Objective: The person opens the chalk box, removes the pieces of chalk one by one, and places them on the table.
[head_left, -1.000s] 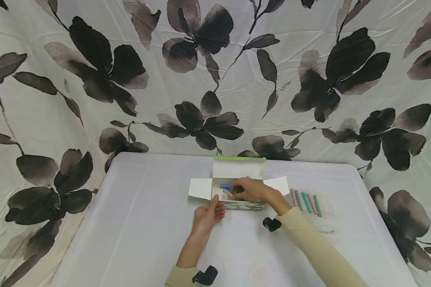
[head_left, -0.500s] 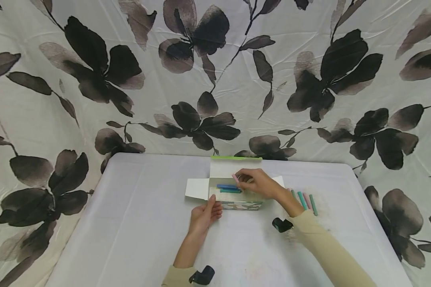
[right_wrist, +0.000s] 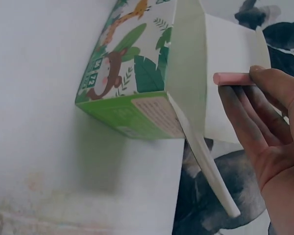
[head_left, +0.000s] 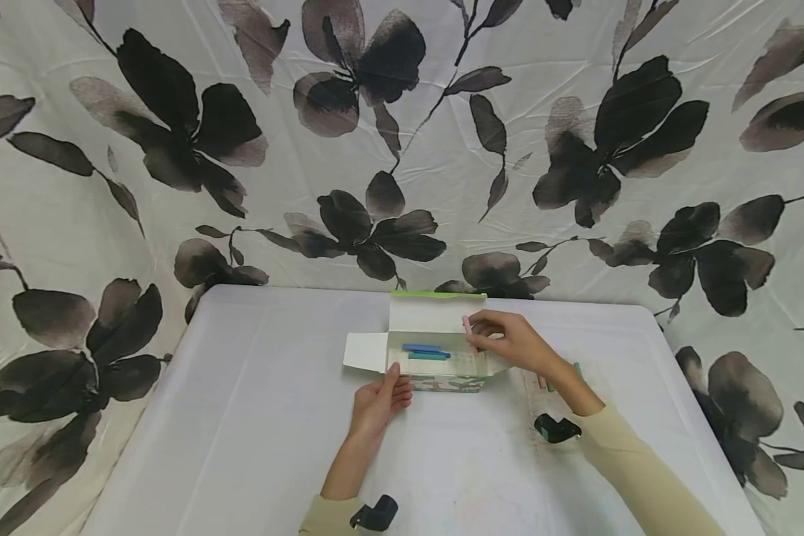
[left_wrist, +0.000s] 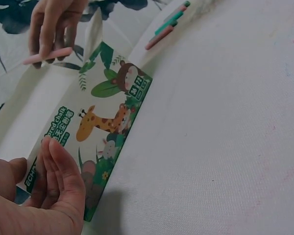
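A pink chalk stick (right_wrist: 232, 79) is pinched between the thumb and fingertips of my right hand (head_left: 509, 339), raised over the right end of the open chalk box (head_left: 445, 383). The box is printed with a giraffe and other animals, seen in the left wrist view. My left hand (head_left: 375, 406) grips the box's front wall near its left corner, thumb at the rim and fingers against the printed outside. Inside the box lie blue chalk sticks (head_left: 420, 348) and a teal chalk stick (head_left: 426, 356).
Several pink and green chalk sticks (left_wrist: 169, 24) lie on the white table (head_left: 254, 417) right of the box, partly hidden by my right arm in the head view. The box's left flap (head_left: 365, 351) and lid (head_left: 437, 314) stand folded out. Flowered cloth (head_left: 375, 149) hangs behind.
My right hand has lifted the pink chalk stick out of the box and moved right with it, uncovering the sticks inside. My left hand keeps its grip on the box.
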{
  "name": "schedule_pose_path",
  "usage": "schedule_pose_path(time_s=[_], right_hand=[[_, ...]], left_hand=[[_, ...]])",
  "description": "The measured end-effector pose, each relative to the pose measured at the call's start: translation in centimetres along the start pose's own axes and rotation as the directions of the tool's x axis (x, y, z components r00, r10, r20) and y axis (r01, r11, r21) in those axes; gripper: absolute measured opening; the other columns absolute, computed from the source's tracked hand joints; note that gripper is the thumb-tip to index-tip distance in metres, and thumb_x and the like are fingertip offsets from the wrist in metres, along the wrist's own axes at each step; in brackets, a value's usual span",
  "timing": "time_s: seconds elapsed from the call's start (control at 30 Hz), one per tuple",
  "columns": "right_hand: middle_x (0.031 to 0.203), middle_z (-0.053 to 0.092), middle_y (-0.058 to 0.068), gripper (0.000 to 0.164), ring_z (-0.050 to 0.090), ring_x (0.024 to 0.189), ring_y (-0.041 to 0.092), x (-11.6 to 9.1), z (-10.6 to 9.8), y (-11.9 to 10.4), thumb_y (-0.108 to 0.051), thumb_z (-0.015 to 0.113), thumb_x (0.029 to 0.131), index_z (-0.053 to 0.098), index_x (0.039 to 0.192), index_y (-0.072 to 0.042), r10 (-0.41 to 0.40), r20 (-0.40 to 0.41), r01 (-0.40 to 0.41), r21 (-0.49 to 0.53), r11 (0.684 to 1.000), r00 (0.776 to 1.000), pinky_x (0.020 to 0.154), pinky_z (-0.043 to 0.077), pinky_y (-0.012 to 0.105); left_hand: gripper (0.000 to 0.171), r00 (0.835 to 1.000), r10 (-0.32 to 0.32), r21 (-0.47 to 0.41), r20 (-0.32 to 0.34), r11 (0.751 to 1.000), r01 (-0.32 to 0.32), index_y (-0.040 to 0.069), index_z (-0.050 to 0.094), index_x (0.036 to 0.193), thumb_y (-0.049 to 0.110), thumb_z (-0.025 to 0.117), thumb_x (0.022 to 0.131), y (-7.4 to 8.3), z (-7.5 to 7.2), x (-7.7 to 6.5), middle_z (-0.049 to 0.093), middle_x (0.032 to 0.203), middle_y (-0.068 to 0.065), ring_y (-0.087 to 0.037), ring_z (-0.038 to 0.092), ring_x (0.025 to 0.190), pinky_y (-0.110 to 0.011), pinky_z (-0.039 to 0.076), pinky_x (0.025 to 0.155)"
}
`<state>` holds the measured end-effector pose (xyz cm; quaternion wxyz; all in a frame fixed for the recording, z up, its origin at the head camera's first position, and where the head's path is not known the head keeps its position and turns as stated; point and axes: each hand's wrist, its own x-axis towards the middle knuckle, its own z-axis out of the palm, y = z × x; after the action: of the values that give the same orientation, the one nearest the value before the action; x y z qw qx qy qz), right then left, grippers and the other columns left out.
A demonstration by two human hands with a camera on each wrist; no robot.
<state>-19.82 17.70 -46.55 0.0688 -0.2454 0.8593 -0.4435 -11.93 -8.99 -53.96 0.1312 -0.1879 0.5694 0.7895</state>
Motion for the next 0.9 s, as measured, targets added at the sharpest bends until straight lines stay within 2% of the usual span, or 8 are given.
schedule_pose_path(time_s=[0.17,0.37,0.7,0.9], right_hand=[[0.105,0.073,0.004,0.032,0.071,0.099,0.019,-1.3,-0.8,0.2,-0.017,0.073,0.099,0.068,0.126,-0.002,0.045,-0.009,-0.045,0.023,0.999,0.999,0.090,0.059,0.035],[0.109,0.072,0.009,0.036,0.071,0.100,0.022,-2.9,-1.3,0.4,-0.017,0.073,0.098,0.066,0.129,0.000,0.107,-0.015,-0.105,0.077,0.991,0.994,0.087,0.059,0.032],[0.106,0.073,0.008,0.033,0.072,0.097,0.019,-6.0,-1.9,1.4,-0.015,0.071,0.099,0.066,0.129,0.000,0.127,-0.024,-0.124,0.104,0.987,0.992,0.079,0.057,0.028],[0.107,0.073,0.007,0.031,0.071,0.098,0.017,-7.8,-2.1,2.1,-0.013,0.071,0.099,0.066,0.127,0.000,0.125,-0.033,-0.120,0.119,0.986,0.992,0.082,0.059,0.029]], left_hand=[[0.056,1.000,0.001,-0.011,-0.008,1.000,-0.001,-0.015,0.066,0.111,0.040,0.065,0.103,0.0,0.0,0.0,0.073,0.095,-0.014,-0.010,0.068,0.077,-0.020,0.060,0.074],[0.056,1.000,0.008,-0.007,-0.001,1.000,-0.008,-0.015,0.065,0.114,0.040,0.065,0.103,0.0,-0.1,-0.1,0.073,0.092,-0.010,-0.009,0.068,0.076,-0.019,0.060,0.074],[0.057,1.000,0.002,0.025,-0.001,1.000,-0.002,-0.012,0.066,0.113,0.044,0.065,0.102,-0.2,-0.1,0.3,0.072,0.095,-0.010,-0.009,0.068,0.080,-0.020,0.060,0.077],[0.057,1.000,0.005,0.021,0.001,1.000,-0.005,-0.013,0.065,0.113,0.044,0.065,0.102,-0.2,0.0,0.3,0.072,0.094,-0.009,-0.009,0.068,0.079,-0.019,0.060,0.076]])
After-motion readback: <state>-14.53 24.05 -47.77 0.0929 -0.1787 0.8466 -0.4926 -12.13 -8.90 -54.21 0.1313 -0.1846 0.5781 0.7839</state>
